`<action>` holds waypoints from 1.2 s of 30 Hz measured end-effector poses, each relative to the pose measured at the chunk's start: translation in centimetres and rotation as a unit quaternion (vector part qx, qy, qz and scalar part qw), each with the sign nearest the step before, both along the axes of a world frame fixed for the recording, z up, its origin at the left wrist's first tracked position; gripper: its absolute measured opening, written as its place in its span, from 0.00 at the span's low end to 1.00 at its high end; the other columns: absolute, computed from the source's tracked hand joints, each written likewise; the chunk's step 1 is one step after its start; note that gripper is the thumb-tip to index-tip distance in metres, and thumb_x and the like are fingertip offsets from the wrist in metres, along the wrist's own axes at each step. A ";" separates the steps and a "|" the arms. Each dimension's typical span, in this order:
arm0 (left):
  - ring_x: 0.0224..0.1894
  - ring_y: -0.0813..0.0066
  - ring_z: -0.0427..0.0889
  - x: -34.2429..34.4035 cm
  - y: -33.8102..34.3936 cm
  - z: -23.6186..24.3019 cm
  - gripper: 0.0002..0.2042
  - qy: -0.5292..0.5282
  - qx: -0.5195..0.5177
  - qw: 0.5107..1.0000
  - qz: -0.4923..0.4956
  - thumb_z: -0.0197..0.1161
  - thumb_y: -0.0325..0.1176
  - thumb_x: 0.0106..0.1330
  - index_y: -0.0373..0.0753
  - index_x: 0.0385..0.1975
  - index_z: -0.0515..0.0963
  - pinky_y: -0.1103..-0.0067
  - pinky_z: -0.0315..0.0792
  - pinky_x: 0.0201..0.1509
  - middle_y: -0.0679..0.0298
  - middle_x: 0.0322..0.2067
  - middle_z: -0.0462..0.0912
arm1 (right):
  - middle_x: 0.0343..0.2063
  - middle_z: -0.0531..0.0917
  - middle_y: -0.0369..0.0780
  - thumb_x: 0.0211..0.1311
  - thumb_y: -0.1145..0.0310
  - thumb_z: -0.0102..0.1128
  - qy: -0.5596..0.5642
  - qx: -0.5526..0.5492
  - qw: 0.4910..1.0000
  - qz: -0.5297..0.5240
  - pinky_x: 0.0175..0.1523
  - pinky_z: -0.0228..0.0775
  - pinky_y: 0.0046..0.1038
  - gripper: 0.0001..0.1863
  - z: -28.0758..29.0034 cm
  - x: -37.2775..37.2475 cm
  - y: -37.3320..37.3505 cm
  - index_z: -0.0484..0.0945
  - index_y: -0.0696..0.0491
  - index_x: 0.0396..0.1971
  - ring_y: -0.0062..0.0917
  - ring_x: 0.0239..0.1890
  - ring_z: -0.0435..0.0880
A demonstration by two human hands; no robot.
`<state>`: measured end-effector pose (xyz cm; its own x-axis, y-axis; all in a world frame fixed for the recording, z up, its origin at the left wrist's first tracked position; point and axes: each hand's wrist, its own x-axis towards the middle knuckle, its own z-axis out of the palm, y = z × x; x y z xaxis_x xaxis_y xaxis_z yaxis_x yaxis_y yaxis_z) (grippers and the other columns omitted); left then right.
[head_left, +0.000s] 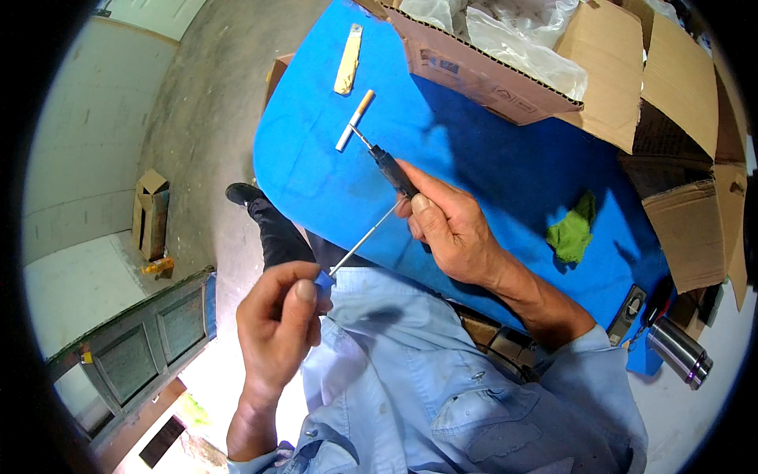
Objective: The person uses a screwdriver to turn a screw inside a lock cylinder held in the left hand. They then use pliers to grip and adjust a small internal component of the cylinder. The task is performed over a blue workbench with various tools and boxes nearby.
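Blue-handled screwdriver [325, 280], one: clamped in left hand [276, 320]. Metal-tipped black tool [392, 172], one: gripped in right hand [456, 229], above blue table [316, 166]. Status: seemingly under way, screwdriver's tip by the tool's rear, contact unclear; portions finished or outstanding, indeterminable.

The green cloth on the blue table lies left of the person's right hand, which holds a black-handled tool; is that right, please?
Not quite: the green cloth on the blue table lies right of the person's right hand, as the head view shows. That hand does hold a black-handled tool.
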<state>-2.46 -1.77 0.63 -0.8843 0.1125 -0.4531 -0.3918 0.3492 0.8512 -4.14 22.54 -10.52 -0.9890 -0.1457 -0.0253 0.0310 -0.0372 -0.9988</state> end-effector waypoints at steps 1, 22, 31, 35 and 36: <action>0.16 0.88 0.72 -0.5 -0.4 0.0 0.10 -0.060 0.045 0.997 0.019 0.58 0.33 0.76 0.32 0.48 0.77 0.87 0.61 0.15 0.62 0.27 0.84 | 0.37 0.82 0.47 0.76 0.73 0.45 0.019 0.010 1.000 -0.004 0.40 0.76 0.28 0.25 -0.2 0.0 0.0 0.65 0.66 0.69 0.26 0.34 0.80; 0.33 0.64 0.88 1.4 0.3 -2.3 0.15 0.447 -0.246 0.833 -0.212 0.72 0.15 0.55 0.33 0.42 0.82 0.76 0.81 0.31 0.54 0.34 0.85 | 0.33 0.80 0.41 0.76 0.73 0.43 -0.027 -0.023 0.999 -0.003 0.32 0.71 0.22 0.26 0.1 0.1 -0.2 0.64 0.65 0.71 0.17 0.27 0.73; 0.16 0.84 0.74 0.3 -0.2 -1.2 0.14 -0.026 0.044 0.998 0.042 0.55 0.37 0.79 0.31 0.46 0.78 0.87 0.64 0.15 0.59 0.26 0.83 | 0.34 0.82 0.46 0.75 0.73 0.45 0.019 0.013 1.000 -0.008 0.38 0.75 0.28 0.25 -0.1 0.0 -0.3 0.66 0.66 0.69 0.26 0.32 0.80; 0.12 0.85 0.72 0.3 -0.4 -2.4 0.18 -0.149 0.162 0.970 0.102 0.50 0.43 0.81 0.32 0.47 0.77 0.89 0.60 0.10 0.58 0.24 0.83 | 0.36 0.83 0.50 0.74 0.73 0.45 0.016 0.021 1.000 -0.007 0.41 0.77 0.30 0.25 0.2 0.0 -0.3 0.66 0.67 0.68 0.31 0.36 0.83; 0.12 0.85 0.72 0.4 -0.2 -2.4 0.18 -0.146 0.157 0.971 0.106 0.50 0.42 0.82 0.31 0.47 0.77 0.89 0.60 0.10 0.57 0.24 0.83 | 0.36 0.83 0.50 0.74 0.73 0.45 0.013 0.021 1.000 -0.003 0.42 0.77 0.30 0.25 0.3 -0.1 -0.3 0.66 0.68 0.68 0.31 0.37 0.83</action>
